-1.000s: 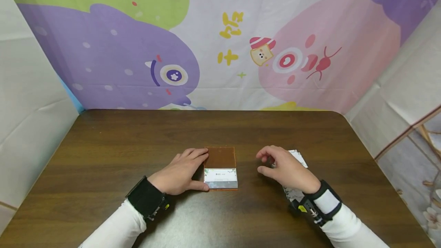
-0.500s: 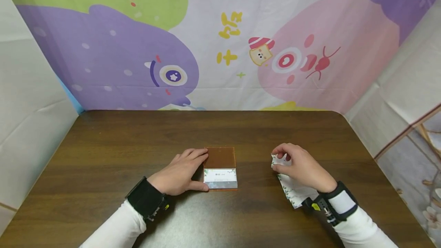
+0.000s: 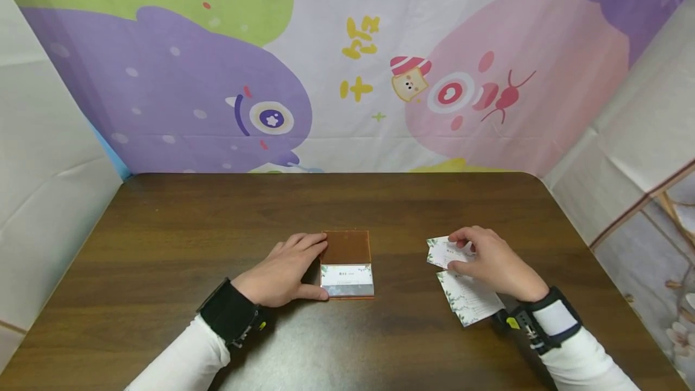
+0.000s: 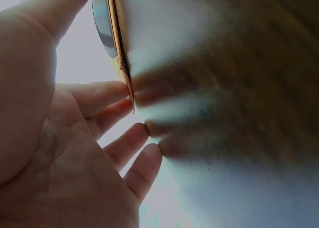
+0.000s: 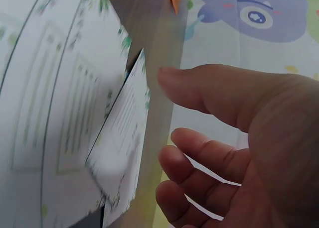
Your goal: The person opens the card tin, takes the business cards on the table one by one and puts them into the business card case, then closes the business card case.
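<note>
My left hand (image 3: 285, 273) rests along the left side of an opened brown card holder (image 3: 346, 247). Its fingertips touch the upper left edge and its thumb the lower left corner. White cards with leaf corners (image 3: 346, 273) sit in the holder's lower pocket. In the left wrist view, the fingers (image 4: 127, 146) are spread, tips at the table and the holder's edge. My right hand (image 3: 491, 261) hovers by a loose white card (image 3: 441, 252), overlapping its right end. In the right wrist view, thumb and loosely bent fingers (image 5: 177, 163) hold nothing. Slightly fanned cards (image 3: 468, 299) lie nearer me.
The dark wooden table (image 3: 228, 210) extends around both card groups. A cartoon-printed cloth (image 3: 353, 131) hangs at its far edge, with pale sheets (image 3: 49, 149) on both sides. Both wrists wear black straps (image 3: 230, 312).
My right hand has drawn to the right, off the loose card it pinched half a second ago, leaving that card and the fanned ones more exposed. The left hand and the holder stay put.
</note>
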The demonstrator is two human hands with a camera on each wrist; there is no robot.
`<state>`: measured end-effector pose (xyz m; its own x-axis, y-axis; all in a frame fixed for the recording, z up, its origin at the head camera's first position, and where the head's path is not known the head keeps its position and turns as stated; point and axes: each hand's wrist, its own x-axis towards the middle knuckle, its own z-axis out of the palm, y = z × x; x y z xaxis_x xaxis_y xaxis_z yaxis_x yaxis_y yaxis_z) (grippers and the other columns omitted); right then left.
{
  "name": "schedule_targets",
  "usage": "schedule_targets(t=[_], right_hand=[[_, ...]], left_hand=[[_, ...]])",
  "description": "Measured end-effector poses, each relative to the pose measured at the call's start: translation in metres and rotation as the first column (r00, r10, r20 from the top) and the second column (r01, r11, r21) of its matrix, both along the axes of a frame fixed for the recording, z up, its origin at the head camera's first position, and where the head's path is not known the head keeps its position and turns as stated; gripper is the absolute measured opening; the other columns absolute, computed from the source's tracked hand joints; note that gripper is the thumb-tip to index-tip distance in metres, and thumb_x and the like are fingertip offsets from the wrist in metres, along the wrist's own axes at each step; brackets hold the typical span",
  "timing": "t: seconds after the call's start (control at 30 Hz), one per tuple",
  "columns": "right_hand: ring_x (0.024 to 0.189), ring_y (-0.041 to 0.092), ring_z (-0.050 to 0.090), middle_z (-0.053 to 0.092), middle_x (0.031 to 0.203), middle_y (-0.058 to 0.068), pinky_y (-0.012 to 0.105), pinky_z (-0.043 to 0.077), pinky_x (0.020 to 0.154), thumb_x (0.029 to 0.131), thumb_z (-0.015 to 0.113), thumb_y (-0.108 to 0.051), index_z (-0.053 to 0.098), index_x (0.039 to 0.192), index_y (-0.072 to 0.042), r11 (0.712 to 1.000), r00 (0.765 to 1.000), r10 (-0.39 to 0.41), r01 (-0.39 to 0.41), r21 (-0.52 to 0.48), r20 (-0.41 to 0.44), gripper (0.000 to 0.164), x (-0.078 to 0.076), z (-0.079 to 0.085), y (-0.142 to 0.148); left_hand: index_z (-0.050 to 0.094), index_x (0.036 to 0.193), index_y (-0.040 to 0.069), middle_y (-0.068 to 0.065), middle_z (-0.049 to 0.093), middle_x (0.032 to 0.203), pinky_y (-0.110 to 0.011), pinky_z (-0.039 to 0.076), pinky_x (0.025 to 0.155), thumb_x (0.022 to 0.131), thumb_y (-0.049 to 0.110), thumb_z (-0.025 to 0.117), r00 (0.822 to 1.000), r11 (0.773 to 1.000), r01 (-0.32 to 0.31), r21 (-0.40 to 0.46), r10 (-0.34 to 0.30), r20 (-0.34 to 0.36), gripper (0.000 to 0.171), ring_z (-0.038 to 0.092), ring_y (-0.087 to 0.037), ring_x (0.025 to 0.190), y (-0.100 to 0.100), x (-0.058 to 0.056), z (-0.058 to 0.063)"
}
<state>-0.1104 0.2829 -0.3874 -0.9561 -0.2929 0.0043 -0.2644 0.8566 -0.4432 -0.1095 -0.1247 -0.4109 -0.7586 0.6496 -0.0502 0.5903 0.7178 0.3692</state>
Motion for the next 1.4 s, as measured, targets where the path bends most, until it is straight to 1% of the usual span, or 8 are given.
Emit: schedule_targets(t=[0.17, 0.3, 0.4, 0.73, 1.0, 1.17, 1.3, 1.4], right_hand=[[0.101, 0.028, 0.051, 0.061, 0.108, 0.007, 0.045, 0.041, 0.083, 0.08, 0.082, -0.03, 0.065, 0.119, -0.006, 0.997, 0.998, -0.05, 0.048, 0.065, 0.025, 0.049, 0.0, -0.003, 0.008], [0.103, 0.03, 0.051, 0.062, 0.11, 0.009, 0.049, 0.04, 0.086, 0.079, 0.082, -0.033, 0.065, 0.119, -0.005, 0.993, 0.998, -0.053, 0.05, 0.105, 0.026, 0.052, 0.0, -0.005, 0.014], [0.104, 0.032, 0.05, 0.062, 0.112, 0.011, 0.049, 0.04, 0.085, 0.079, 0.083, -0.034, 0.066, 0.119, -0.004, 0.992, 0.998, -0.05, 0.046, 0.12, 0.034, 0.053, 0.001, -0.005, 0.015], [0.102, 0.031, 0.049, 0.062, 0.109, 0.01, 0.048, 0.041, 0.083, 0.077, 0.084, -0.034, 0.067, 0.112, -0.007, 0.99, 0.997, -0.062, 0.055, 0.128, 0.053, 0.048, 0.0, -0.01, 0.017], [0.094, 0.027, 0.05, 0.061, 0.098, 0.005, 0.042, 0.039, 0.078, 0.076, 0.085, -0.032, 0.061, 0.109, -0.008, 0.993, 0.997, -0.062, 0.058, 0.098, 0.042, 0.046, -0.002, -0.01, 0.018], [0.084, 0.022, 0.052, 0.059, 0.092, 0.004, 0.037, 0.042, 0.072, 0.082, 0.08, -0.021, 0.059, 0.11, -0.007, 0.997, 0.997, -0.054, 0.05, 0.059, 0.051, 0.038, -0.002, -0.007, 0.017], [0.081, 0.021, 0.053, 0.058, 0.091, 0.004, 0.034, 0.044, 0.068, 0.089, 0.071, -0.01, 0.059, 0.109, -0.006, 1.0, 0.999, -0.026, 0.026, 0.004, 0.04, 0.024, -0.001, -0.003, 0.017], [0.08, 0.02, 0.053, 0.058, 0.09, 0.004, 0.033, 0.046, 0.067, 0.093, 0.065, -0.006, 0.06, 0.108, -0.006, 1.0, 1.0, -0.006, 0.006, -0.018, 0.025, 0.016, 0.0, 0.001, 0.017]], left_hand=[[0.037, 0.154, 0.001, -0.01, 0.028, 0.16, -0.055, 0.031, 0.106, 0.085, 0.063, 0.066, 1.0, 1.0, 0.005, 0.002, -0.005, -0.011, 0.097, 0.026, -0.031, 0.143, 0.0, 0.0, 0.001], [0.037, 0.153, 0.001, -0.011, 0.029, 0.16, -0.054, 0.032, 0.105, 0.085, 0.063, 0.066, 1.0, 1.0, 0.009, 0.002, -0.009, -0.018, 0.097, 0.027, -0.031, 0.143, 0.001, 0.0, 0.001], [0.037, 0.154, 0.001, -0.01, 0.028, 0.16, -0.054, 0.031, 0.106, 0.085, 0.062, 0.066, 1.0, 1.0, 0.008, 0.003, -0.008, -0.009, 0.096, 0.026, -0.031, 0.143, 0.001, 0.0, 0.001], [0.037, 0.154, 0.001, -0.01, 0.028, 0.16, -0.055, 0.031, 0.106, 0.085, 0.063, 0.066, 1.0, 1.0, 0.006, -0.002, -0.006, -0.012, 0.096, 0.026, -0.031, 0.143, 0.001, 0.0, 0.002], [0.037, 0.154, 0.001, -0.01, 0.028, 0.16, -0.055, 0.031, 0.106, 0.086, 0.062, 0.066, 1.0, 1.0, 0.001, -0.002, -0.001, -0.004, 0.096, 0.026, -0.031, 0.143, 0.001, 0.001, 0.002], [0.037, 0.154, 0.001, -0.01, 0.028, 0.161, -0.055, 0.03, 0.107, 0.086, 0.063, 0.065, 1.0, 1.0, 0.002, -0.005, -0.002, -0.003, 0.096, 0.026, -0.031, 0.144, 0.0, 0.001, 0.003], [0.036, 0.154, 0.001, -0.01, 0.028, 0.161, -0.055, 0.03, 0.107, 0.086, 0.063, 0.065, 1.0, 1.0, 0.002, -0.012, -0.002, -0.005, 0.096, 0.026, -0.031, 0.144, 0.0, 0.001, 0.004], [0.037, 0.154, 0.002, -0.01, 0.028, 0.16, -0.054, 0.03, 0.107, 0.086, 0.063, 0.065, 1.0, 1.0, 0.002, -0.015, -0.002, -0.006, 0.096, 0.026, -0.031, 0.144, 0.0, 0.001, 0.003]])
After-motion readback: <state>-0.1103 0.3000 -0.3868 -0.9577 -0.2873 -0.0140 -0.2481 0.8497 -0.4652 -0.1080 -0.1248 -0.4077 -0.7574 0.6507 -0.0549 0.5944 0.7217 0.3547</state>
